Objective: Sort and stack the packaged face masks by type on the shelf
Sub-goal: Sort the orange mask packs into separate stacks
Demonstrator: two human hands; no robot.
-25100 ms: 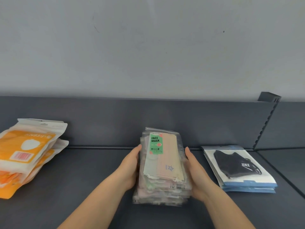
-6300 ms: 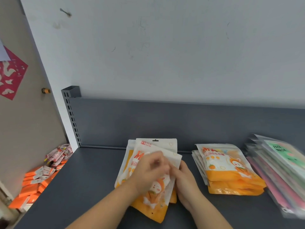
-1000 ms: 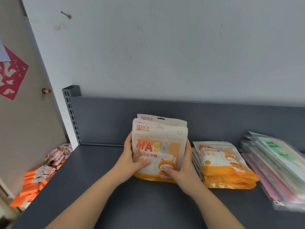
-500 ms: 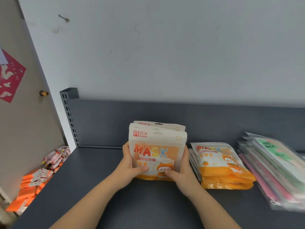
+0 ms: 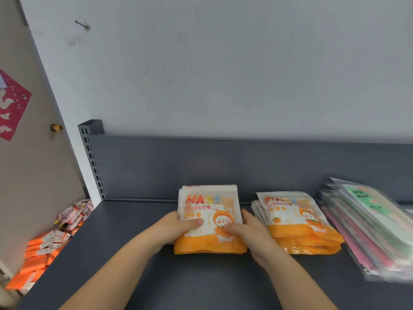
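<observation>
A stack of orange-and-white mask packs lies flat on the dark grey shelf, in the middle. My left hand grips its left side with the thumb on top. My right hand grips its right side, thumb also on top. A second stack of the same orange packs lies just to the right. Further right sits a tall stack of clear-wrapped face mask packs with a green label.
The shelf's grey back panel rises behind the stacks, with a slotted upright at its left end. Left of the shelf and lower down lie several orange boxes and small pink packets.
The stack I held upright on its bottom edge has been tipped down and now lies flat on the shelf. Both hands stay on its sides.
</observation>
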